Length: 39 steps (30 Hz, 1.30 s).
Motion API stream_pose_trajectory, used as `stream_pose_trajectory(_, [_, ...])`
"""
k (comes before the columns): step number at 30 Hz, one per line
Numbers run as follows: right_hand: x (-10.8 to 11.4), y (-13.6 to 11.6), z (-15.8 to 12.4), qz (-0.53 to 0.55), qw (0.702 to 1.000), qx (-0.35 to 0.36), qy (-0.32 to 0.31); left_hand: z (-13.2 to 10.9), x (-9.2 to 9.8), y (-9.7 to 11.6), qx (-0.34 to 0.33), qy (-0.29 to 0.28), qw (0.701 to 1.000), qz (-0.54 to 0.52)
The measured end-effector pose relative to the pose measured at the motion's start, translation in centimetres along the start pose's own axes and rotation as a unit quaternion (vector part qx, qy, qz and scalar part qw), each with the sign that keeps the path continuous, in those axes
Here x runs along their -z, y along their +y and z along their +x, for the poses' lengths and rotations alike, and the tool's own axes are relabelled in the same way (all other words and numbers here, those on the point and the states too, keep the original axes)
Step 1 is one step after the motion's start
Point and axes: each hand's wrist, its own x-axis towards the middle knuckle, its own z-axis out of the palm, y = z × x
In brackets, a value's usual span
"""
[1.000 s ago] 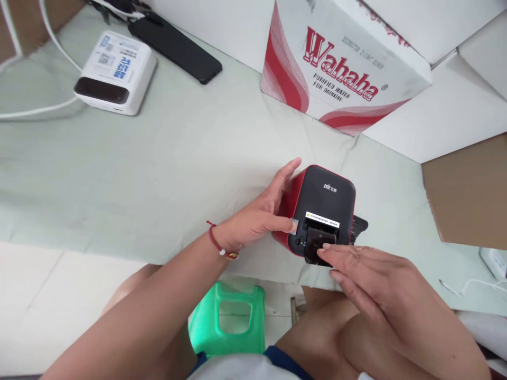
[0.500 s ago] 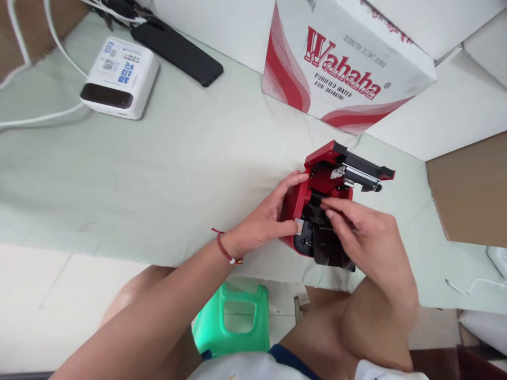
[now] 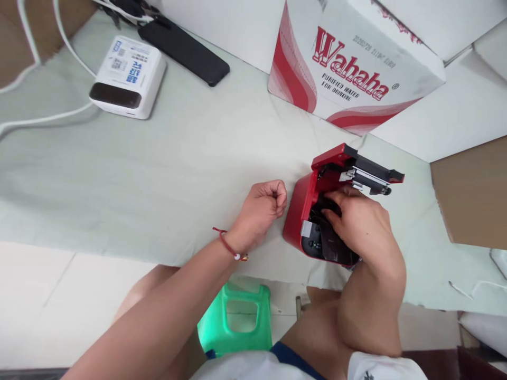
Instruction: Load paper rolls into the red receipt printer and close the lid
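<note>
A red-and-black printer [image 3: 295, 214] is set on the counter [image 3: 158, 184], just right of the left hand [image 3: 264, 203], which is curled into a fist and held apart from it. The right hand [image 3: 362, 227] is inserted into the printer; whether anything is gripped there cannot be told. Its fingers are overhung by the raised lid [image 3: 336, 157], and part of the interior is hidden by that hand. Dark film [image 3: 335, 243] is seen beside its thumb. Beyond both hands, a Wahaha water carton [image 3: 332, 63] is placed; far left of them, a white device [image 3: 127, 74] and black phone [image 3: 186, 47] are laid.
</note>
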Motion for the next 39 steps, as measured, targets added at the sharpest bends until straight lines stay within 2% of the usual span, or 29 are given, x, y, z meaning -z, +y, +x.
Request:
stream_pose_trajectory(3, [0.1,-0.1,0.2,0.018,1.0,-0.008,-0.005,-0.1,0.0,0.2,0.003,0.001,1.0,0.006])
stream_pose_trajectory(7, [0.0,1.1,-0.6,0.139,0.99,0.018,0.021,0.0,0.2,0.1,-0.002,0.019,1.0,0.006])
stream_pose_trajectory(11, [1.5,3.8,-3.6,0.287,0.953,0.07,0.064,0.2,0.1,0.1,-0.013,0.072,0.997,-0.005])
stream_pose_trajectory(13, [2.2,5.6,-5.4,0.35,0.929,0.074,0.092,0.4,0.0,0.0,-0.034,0.095,0.995,0.012])
stream_pose_trajectory(15, [2.4,7.6,-6.7,0.385,0.912,0.025,0.137,0.5,-0.1,-0.3,-0.072,0.108,0.99,0.047])
stream_pose_trajectory(18, [1.8,10.2,-6.9,0.335,0.916,-0.121,0.187,0.8,0.0,-0.6,-0.111,0.121,0.981,0.102])
stream_pose_trajectory(20, [0.9,11.2,-6.0,0.266,0.929,-0.199,0.163,0.9,0.0,-0.7,-0.114,0.128,0.978,0.122])
stream_pose_trajectory(22, [0.0,11.4,-4.6,0.238,0.941,-0.214,0.108,1.0,-0.1,-0.6,-0.111,0.13,0.977,0.129])
stream_pose_trajectory(26, [-1.8,10.1,-1.8,0.274,0.957,-0.094,-0.024,1.2,-0.4,-0.5,-0.113,0.127,0.976,0.138])
stream_pose_trajectory(28, [-2.7,9.8,-1.0,0.277,0.957,-0.047,-0.067,1.2,-0.6,-0.6,-0.111,0.126,0.975,0.143])
stream_pose_trajectory(30, [-3.4,10.1,-0.7,0.267,0.96,-0.047,-0.076,1.3,-0.8,-0.8,-0.104,0.126,0.976,0.141])
stream_pose_trajectory(35, [-5.1,13.0,-0.8,0.222,0.967,-0.117,-0.046,1.4,-1.2,-1.0,-0.075,0.111,0.983,0.125])
stream_pose_trajectory(39, [-7.0,14.0,0.1,0.22,0.969,-0.099,-0.059,1.4,-1.3,-1.0,-0.064,0.109,0.984,0.126])
